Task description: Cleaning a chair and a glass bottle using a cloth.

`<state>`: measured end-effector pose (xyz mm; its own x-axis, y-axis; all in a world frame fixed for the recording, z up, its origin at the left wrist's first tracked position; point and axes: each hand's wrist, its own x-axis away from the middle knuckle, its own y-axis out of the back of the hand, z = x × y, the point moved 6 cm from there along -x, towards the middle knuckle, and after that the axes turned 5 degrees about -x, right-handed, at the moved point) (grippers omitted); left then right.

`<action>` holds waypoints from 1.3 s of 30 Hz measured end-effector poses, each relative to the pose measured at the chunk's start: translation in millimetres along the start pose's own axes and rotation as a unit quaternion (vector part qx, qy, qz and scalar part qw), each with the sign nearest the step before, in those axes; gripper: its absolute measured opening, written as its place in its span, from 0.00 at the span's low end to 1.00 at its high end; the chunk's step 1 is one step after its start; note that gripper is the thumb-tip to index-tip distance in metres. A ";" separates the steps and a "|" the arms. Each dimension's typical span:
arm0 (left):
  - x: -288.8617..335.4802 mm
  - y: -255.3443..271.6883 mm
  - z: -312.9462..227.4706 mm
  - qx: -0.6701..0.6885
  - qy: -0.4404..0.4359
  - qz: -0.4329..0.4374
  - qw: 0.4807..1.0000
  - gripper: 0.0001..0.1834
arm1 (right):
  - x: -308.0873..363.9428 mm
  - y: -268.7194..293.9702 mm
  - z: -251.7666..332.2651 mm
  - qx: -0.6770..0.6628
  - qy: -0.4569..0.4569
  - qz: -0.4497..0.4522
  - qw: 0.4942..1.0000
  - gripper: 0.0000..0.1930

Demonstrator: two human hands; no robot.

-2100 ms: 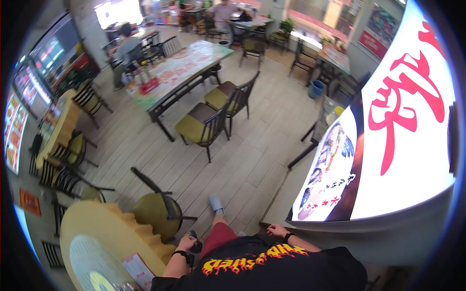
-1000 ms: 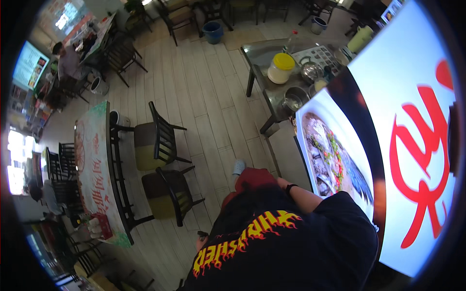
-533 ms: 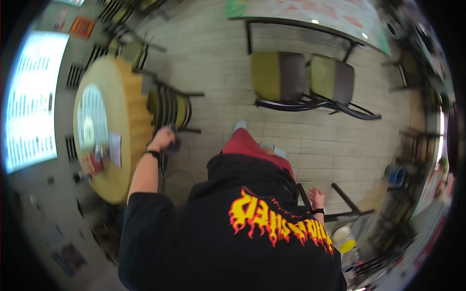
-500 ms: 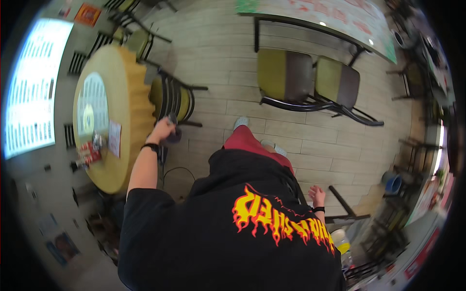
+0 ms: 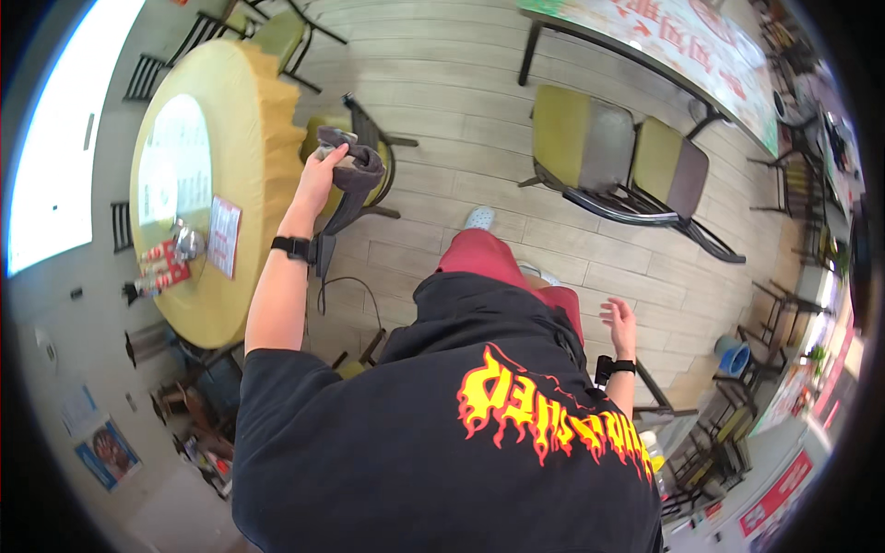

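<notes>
My left hand (image 5: 316, 180) is closed on a dark grey cloth (image 5: 361, 175), pinching it at one end while the rest loops and hangs down. The cloth is in front of a black-framed chair (image 5: 362, 120) with an olive seat; whether the two touch I cannot tell. To the left of that hand stands a round table (image 5: 226, 300) under a yellow cover with a ruffled edge. My right hand (image 5: 619, 323) hangs low beside my body, fingers apart, holding nothing.
On the round table lie a printed sheet (image 5: 224, 238), a shiny metal vessel (image 5: 187, 241) and red-and-white packets (image 5: 166, 267). Two olive-and-brown chairs (image 5: 583, 138) stand before a long table (image 5: 645, 46). A cable (image 5: 355, 279) runs along the floor. A blue bucket (image 5: 733, 356) is at the right.
My left hand has moved forward with the cloth, which now shows more clearly. My right hand has risen slightly and moved forward. The whole view has shifted a little.
</notes>
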<state>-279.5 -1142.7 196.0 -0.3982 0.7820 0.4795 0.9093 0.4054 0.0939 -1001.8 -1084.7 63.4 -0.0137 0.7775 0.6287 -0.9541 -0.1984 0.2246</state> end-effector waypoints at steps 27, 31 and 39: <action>236.0 -688.9 16.4 -0.075 0.062 0.526 0.845 0.16 | 137.7 167.3 -198.5 -0.406 -0.065 -0.329 0.850 0.13; 244.8 -762.0 41.8 -0.125 0.109 0.557 0.814 0.15 | 151.4 173.7 -211.9 -0.418 -0.119 -0.343 0.833 0.13; 250.2 -938.0 77.6 -0.146 0.177 0.579 0.782 0.14 | 199.1 240.9 -224.3 -0.432 -0.164 -0.435 0.773 0.13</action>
<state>-1241.5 -1290.6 160.1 0.7251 0.3434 0.5969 0.6443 -0.6442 -0.4121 -1301.4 -843.8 75.7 0.6874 0.1716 0.7057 -0.4057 0.8967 0.1771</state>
